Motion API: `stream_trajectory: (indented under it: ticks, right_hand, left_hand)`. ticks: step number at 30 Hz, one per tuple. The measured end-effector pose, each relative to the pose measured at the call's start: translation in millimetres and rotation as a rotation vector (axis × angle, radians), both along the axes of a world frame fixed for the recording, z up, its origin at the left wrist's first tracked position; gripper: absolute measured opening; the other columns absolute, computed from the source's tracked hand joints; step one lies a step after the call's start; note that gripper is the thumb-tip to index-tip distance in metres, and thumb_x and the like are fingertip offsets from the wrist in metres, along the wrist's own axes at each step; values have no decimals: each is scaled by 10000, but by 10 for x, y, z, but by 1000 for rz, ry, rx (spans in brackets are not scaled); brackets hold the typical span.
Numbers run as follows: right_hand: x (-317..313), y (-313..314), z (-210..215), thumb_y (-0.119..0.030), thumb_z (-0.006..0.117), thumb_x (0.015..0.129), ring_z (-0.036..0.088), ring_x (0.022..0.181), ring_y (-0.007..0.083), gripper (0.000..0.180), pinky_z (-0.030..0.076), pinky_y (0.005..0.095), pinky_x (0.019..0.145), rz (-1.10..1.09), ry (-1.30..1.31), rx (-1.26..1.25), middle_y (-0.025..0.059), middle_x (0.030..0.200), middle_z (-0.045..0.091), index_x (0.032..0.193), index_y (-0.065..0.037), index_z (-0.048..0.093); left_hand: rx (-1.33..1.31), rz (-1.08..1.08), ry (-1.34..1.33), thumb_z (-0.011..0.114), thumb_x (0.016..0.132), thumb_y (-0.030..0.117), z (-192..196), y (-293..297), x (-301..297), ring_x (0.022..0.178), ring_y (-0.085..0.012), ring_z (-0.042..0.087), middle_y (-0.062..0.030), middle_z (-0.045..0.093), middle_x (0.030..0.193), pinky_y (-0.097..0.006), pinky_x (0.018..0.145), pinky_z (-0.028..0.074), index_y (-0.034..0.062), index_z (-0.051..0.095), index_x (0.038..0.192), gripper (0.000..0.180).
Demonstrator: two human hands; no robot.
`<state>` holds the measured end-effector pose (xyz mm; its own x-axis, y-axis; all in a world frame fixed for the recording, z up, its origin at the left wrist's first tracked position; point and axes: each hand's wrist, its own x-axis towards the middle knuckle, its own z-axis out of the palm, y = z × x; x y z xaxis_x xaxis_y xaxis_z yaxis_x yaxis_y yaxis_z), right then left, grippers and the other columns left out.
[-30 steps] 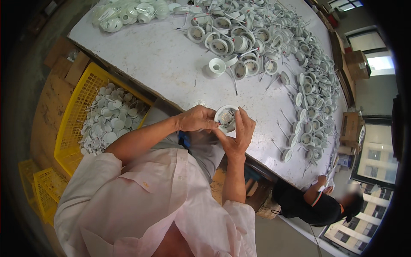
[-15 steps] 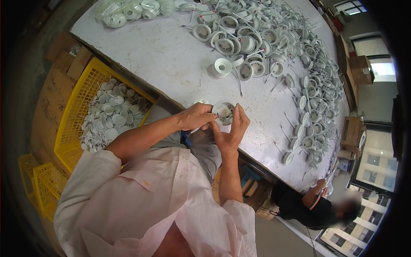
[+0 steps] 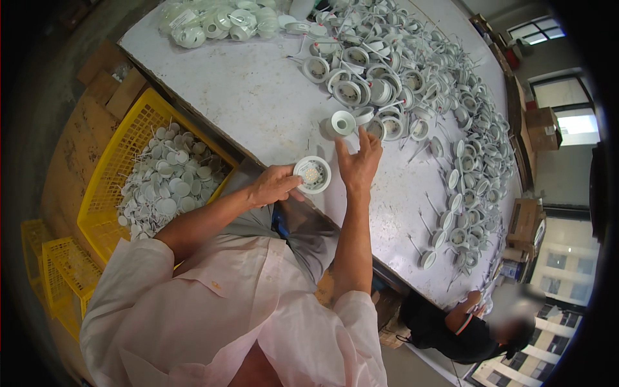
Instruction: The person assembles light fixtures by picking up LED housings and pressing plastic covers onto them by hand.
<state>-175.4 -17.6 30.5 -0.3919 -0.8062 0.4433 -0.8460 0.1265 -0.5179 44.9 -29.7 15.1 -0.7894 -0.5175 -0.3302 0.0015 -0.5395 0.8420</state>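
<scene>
My left hand (image 3: 274,186) grips the rim of a round white lamp housing (image 3: 314,173), its open face up with a round board of small yellowish dots inside. Over the table, my right hand (image 3: 360,160) is held with thumb and fingers apart and nothing between them. Its fingertips are nearest a white stepped cup-shaped piece (image 3: 342,122) that stands at the near edge of a large heap of white lamp housings (image 3: 387,87). Many of the heaped housings trail thin wires.
On the left, a yellow plastic basket (image 3: 122,149) holds many white discs (image 3: 169,184). A clear bag of white cups (image 3: 222,22) lies at the far left of the white table (image 3: 213,84). Another person in black (image 3: 445,332) works at the table's right end.
My right hand has let go of the lamp housing and moved away toward the white cup-shaped piece. The left hand has drawn the housing slightly left, its face now fully visible.
</scene>
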Motion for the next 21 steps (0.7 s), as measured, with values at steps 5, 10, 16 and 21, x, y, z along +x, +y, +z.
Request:
stream_trajectory:
  ticks: [5, 10, 16, 21]
  right_hand:
    - [7, -282, 166, -359, 795, 677, 499, 1002, 336, 656, 447, 414, 872, -34, 111, 176, 178, 1044, 528, 1191, -2, 597]
    - [-25, -363, 207, -396, 792, 675, 498, 990, 326, 650, 458, 403, 852, 8, 112, 246, 170, 1039, 525, 1176, -18, 623]
    - [-25, -352, 192, -347, 805, 680, 502, 994, 305, 618, 453, 391, 847, 63, -17, 113, 167, 1048, 529, 1171, -14, 630]
    - [-55, -328, 113, -246, 816, 687, 517, 975, 280, 563, 443, 363, 849, 70, -55, -14, 145, 1031, 548, 1164, -10, 632]
  left_hand:
    - [-6, 34, -69, 517, 954, 225, -93, -38, 163, 774, -132, 650, -72, 620, 1060, -190, 506, 381, -1, 533, 1241, 365]
    - [-20, 61, -105, 528, 958, 208, -97, -62, 212, 776, -155, 657, -109, 615, 1043, -184, 486, 371, -37, 534, 1201, 345]
    - [-28, 71, -73, 543, 950, 229, -93, -78, 190, 768, -136, 657, -95, 628, 1030, -178, 491, 389, -29, 544, 1193, 354]
    - [-30, 93, -52, 538, 952, 223, -126, -67, 165, 772, -118, 655, -89, 641, 1012, -180, 500, 399, -22, 556, 1184, 338]
